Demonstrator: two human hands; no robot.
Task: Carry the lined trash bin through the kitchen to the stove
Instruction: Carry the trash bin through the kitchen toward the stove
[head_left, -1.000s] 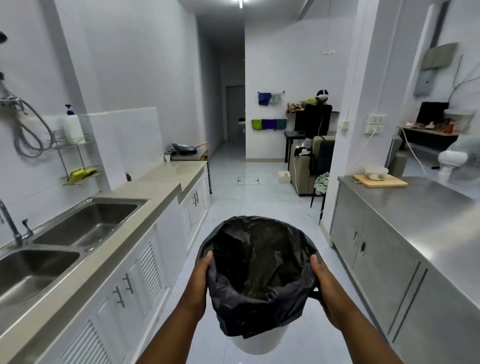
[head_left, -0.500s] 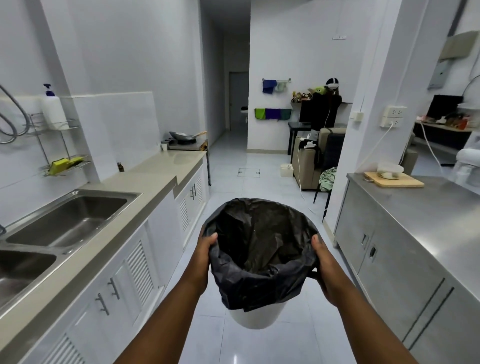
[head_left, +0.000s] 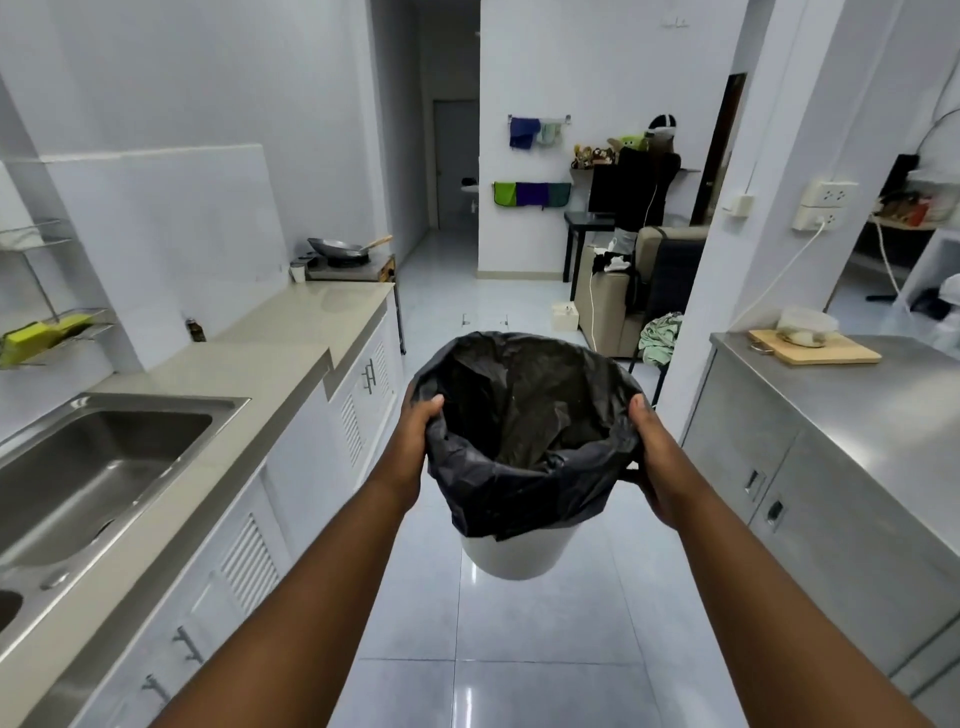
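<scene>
So, fingers first: the left hand (head_left: 415, 441) is clamped on the left side of the bin (head_left: 517, 551), thumb hooked over the rim onto the black liner (head_left: 524, 431), the rest of the fingers wrapped round the outside and mostly hidden. Same deal with the right hand (head_left: 657, 467) on the opposite side, thumb on top of the rim, fingers tucked under the bunched plastic. Both grips are closed tight on the bin, nothing loose.

The bin is held up in the air, well off the floor (head_left: 519, 649), about centre of the aisle. Only the white bottom is seen below the liner, which is folded over the rim and hangs crumpled down the sides. Looks empty inside, just wrinkled plastic.

Both bare forearms are stretched forward from the bottom corners of the view.

On the left, a beige worktop (head_left: 291, 338) is run along the wall with a steel sink (head_left: 98, 467) set in it and white louvred cabinets (head_left: 249, 561) below. At its far end the stove (head_left: 348, 267) is seen, with a wok (head_left: 337, 247) sat on it, wooden handle pointing right. The bin is well apart from it, with a long stretch of worktop between.

On the right, a steel worktop (head_left: 857, 415) carries a cutting board (head_left: 815, 351) with something pale on top, too blurry to be made out.
</scene>
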